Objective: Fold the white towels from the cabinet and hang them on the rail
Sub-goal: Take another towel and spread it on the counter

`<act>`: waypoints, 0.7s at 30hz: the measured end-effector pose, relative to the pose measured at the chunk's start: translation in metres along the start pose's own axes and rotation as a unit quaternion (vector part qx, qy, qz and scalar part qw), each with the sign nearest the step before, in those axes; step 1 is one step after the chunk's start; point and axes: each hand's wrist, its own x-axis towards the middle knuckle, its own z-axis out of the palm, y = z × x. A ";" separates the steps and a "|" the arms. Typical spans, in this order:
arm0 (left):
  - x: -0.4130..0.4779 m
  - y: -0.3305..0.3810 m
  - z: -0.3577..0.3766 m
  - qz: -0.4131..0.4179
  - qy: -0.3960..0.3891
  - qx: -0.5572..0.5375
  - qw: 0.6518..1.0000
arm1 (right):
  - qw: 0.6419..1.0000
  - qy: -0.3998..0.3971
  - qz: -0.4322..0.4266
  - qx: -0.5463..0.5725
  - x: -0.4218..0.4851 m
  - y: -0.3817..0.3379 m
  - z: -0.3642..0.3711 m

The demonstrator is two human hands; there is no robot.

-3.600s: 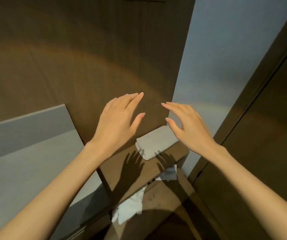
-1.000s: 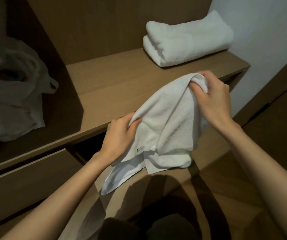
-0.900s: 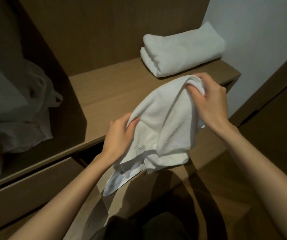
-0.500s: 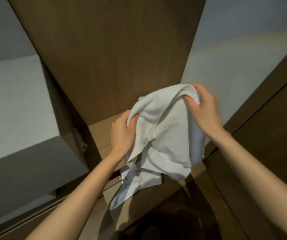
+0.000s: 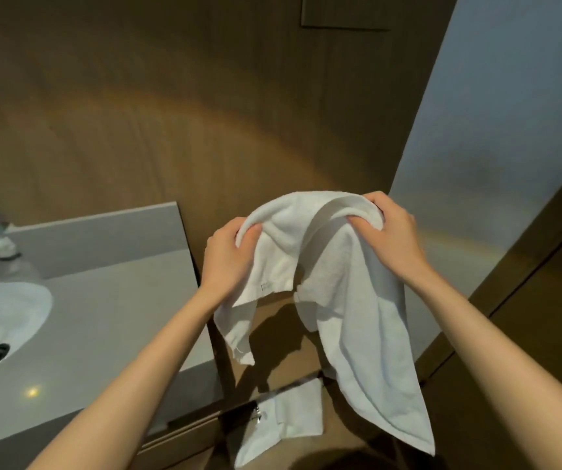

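The white towel (image 5: 357, 317) hung in the air between both hands, in front of a wooden wall (image 5: 205, 113) and just right of the counter (image 5: 110, 317) with its sink (image 5: 35, 300). The left hand (image 5: 228, 262) had its grip pinched on the top edge, thumb in front and fingers curled behind. The right hand (image 5: 395, 235) had its grip closed round a bunched fold at the other end of that edge. Between them the cloth arched up in a loose hump. A short flap dangled under the left hand, and a much longer panel fell below the right. A second white towel (image 5: 286, 422) lay lower down on a wooden surface. No rail was in view.

The towel was probably just being opened out for folding, with nothing squared up yet. The main risk was a crooked fold: the right hand held a wad rather than a corner, so the edges would not meet if the halves were brought together as they were. The long panel's weight could also drag the cloth out of the left hand's light pinch. Hanging that low, it might brush the towel below or catch on it.
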 end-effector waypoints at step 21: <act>-0.059 -0.041 -0.238 -0.230 -0.070 0.074 0.968 | 0.960 -0.266 -0.080 0.024 0.003 -0.099 0.147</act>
